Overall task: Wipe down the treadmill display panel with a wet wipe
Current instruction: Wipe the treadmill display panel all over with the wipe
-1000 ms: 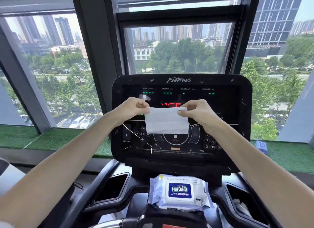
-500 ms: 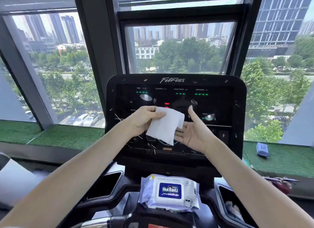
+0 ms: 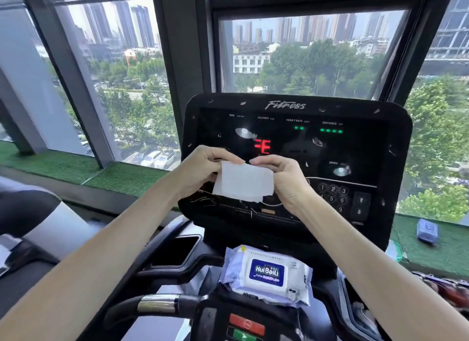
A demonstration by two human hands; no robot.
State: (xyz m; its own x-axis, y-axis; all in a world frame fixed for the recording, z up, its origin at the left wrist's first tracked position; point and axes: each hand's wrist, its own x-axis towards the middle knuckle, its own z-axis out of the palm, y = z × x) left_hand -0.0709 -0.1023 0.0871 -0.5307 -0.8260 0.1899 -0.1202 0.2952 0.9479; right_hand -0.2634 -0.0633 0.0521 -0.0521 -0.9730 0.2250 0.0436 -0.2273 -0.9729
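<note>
Where windows (image 3: 121, 81) ring it, the display panel (image 3: 355, 150) glows.

Display panel (image 3: 294, 142): "Fitness" at top; "HEART RATE", "DISTANCE", "SPEED" above right hand (image 3: 284, 180); keypad digits beside it; wipes pack (image 3: 266, 274) below: "HuiBaiLi".

Both hands, left hand (image 3: 203, 168) and right hand (image 3: 284, 180), pinch a folded wet wipe (image 3: 243, 182) before the display panel (image 3: 355, 147).
</note>
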